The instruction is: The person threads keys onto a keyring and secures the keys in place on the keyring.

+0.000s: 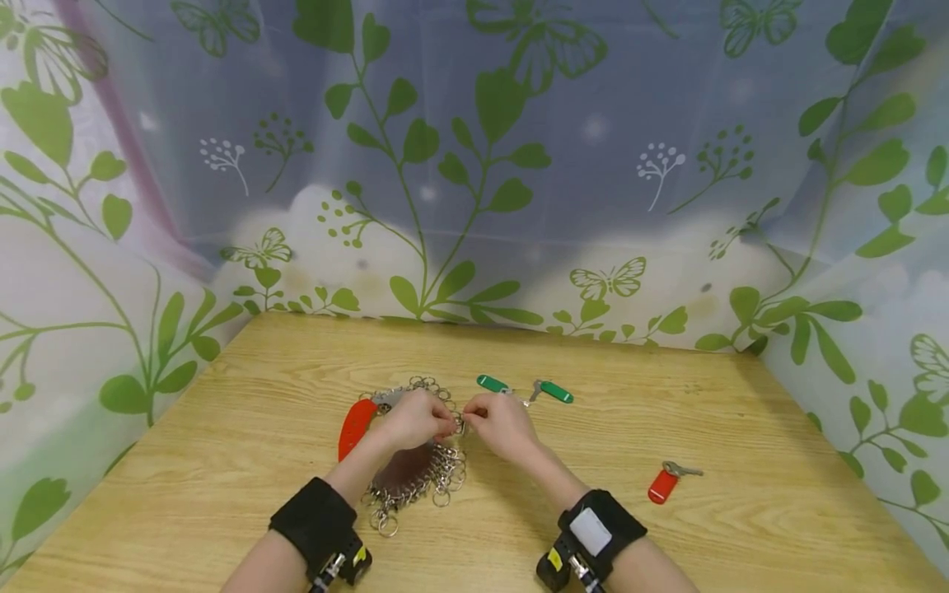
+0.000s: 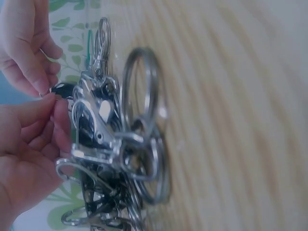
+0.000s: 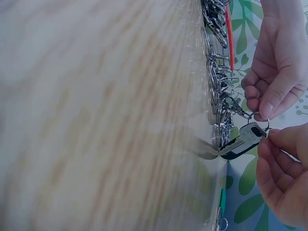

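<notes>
A pile of metal key rings and clasps (image 1: 426, 478) lies on the wooden table (image 1: 222, 461), and shows close up as rings (image 2: 139, 101) in the left wrist view. My left hand (image 1: 443, 425) pinches a clasp (image 3: 238, 108) at the pile's upper edge. Close beside it, my right hand (image 1: 474, 412) pinches the top of a silver key with a black cover (image 3: 243, 140), where a small ring (image 3: 263, 127) hangs. The two hands' fingertips nearly touch. The key's lower end rests on the table.
A long red tag (image 1: 354, 428) lies left of the pile. Two green tags (image 1: 556, 392) joined to keys lie just beyond my hands. A red-tagged key (image 1: 663, 484) sits to the right. Leaf-patterned curtains (image 1: 474, 165) wall in the table on three sides.
</notes>
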